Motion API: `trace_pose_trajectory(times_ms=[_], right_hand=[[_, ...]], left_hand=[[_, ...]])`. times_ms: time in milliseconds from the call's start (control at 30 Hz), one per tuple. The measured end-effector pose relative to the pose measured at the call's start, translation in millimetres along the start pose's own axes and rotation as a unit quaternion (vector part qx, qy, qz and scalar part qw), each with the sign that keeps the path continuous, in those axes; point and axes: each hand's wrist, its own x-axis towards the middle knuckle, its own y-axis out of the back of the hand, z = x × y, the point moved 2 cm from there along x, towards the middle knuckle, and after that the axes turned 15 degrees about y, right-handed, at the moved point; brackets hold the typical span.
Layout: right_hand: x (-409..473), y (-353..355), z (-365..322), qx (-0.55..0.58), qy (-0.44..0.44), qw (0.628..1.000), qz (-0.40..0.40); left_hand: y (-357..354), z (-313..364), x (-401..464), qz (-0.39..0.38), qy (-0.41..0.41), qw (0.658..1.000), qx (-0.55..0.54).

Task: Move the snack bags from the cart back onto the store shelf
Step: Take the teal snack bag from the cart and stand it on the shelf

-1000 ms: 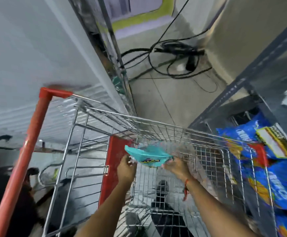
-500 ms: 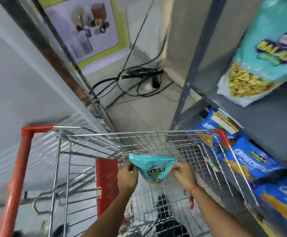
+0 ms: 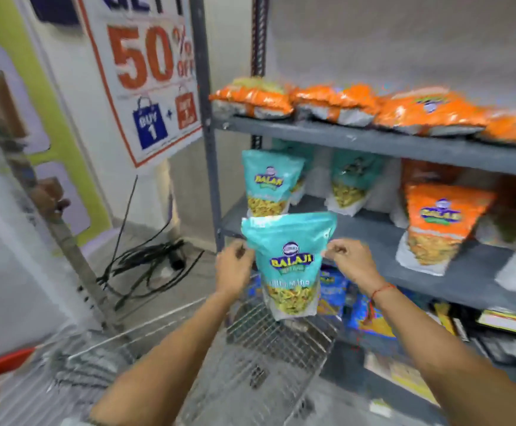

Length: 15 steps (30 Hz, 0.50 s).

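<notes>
Teal snack bag [image 3: 287, 259] held upright between both hands above the cart [image 3: 269, 339], in front of the grey shelf [image 3: 373, 142].

The left hand [image 3: 233, 265] pinches the bag's left edge and the right hand [image 3: 353, 261] pinches its right edge, both just below the sealed top. The bag's long axis runs vertical, seal up, printed face toward the camera, its bottom hanging below the hands over the cart's wire front. Beyond the left hand, one teal bag [image 3: 269, 182] stands upright on the middle shelf board; beyond the right hand stands a second teal bag [image 3: 350, 187], blurred. Further to the right of the right hand one orange bag [image 3: 438, 226] stands in full view, with part of another at the frame's edge. Above the hands, at least four orange bags [image 3: 342, 104] lie flat on the top board.
</notes>
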Motion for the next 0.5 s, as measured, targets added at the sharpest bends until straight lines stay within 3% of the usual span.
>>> trace_pose_trajectory(times_ms=[267,500], right_hand=[[26.1,159.7,-81.3,0.001,0.046,0.984,0.173],[28.7,208.1,-95.5,0.057,0.046,0.975,0.211]], left_hand=[[-3.3,205.6,2.5,-0.046,-0.149,0.988,-0.021],[-20.1,265.4,-6.9,-0.043,-0.169,0.984,-0.018]])
